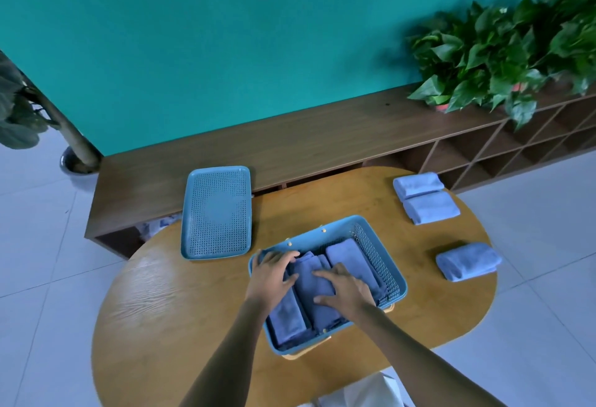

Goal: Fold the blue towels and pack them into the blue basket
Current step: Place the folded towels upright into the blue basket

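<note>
Packing under way: some towels in, three still out.

Left hand (270, 274) and right hand (346, 290), fingers spread flat, press the middle folded towel (311, 284) down inside the blue basket (392, 272) at table centre. Three or so towels are packed. Three folded towels (430, 206) wait at right: two far, one nearer. Lid (216, 213) lies far left.

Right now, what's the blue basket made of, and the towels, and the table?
The blue basket looks like matte moulded plastic: its walls are a stiff grid of tiny holes. The folded towels look like soft fuzzy cloth, maybe microfibre, with rounded plump edges. The table looks like wood with a smooth coat; grain lines and a slight sheen show.
</note>
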